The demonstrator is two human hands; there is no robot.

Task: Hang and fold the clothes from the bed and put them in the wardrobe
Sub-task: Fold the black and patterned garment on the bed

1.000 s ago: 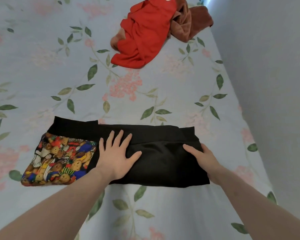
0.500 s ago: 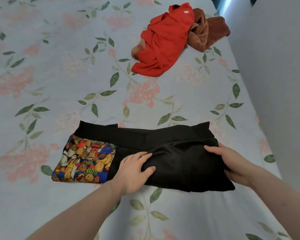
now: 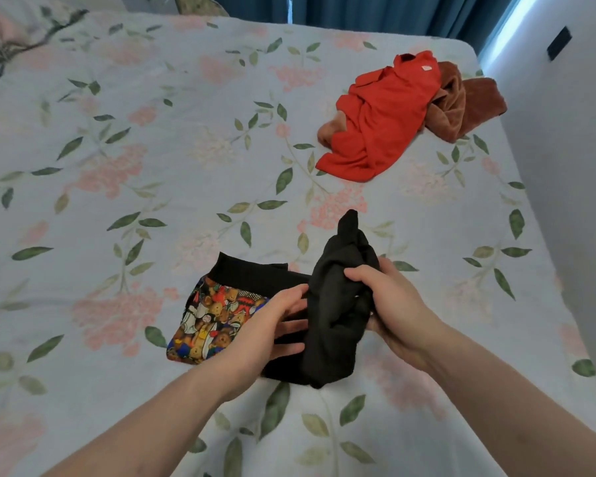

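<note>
Black clothes (image 3: 338, 304) sit near the front edge of the bed (image 3: 152, 149), and both hands are on them. The right hand (image 3: 389, 304) has its fingers curled tight around the right end of the black cloth and holds it up in a bunch, so one corner sticks up toward the pink flowers on the sheet. The left hand (image 3: 265, 328) is beside it, with its fingers out fairly straight and spread, touching the black cloth from the left side. It does not look closed around anything. The rest of the black cloth lies flat on the sheet under the hands. A patch with colourful teddy bears (image 3: 214, 321) shows at its left end, just below a black band.

Farther back, near the right side of the bed, a red shirt (image 3: 382, 122) lies crumpled. A brown towel (image 3: 468, 105) is touching it on the right. Blue curtains (image 3: 393, 10) hang behind the bed.
</note>
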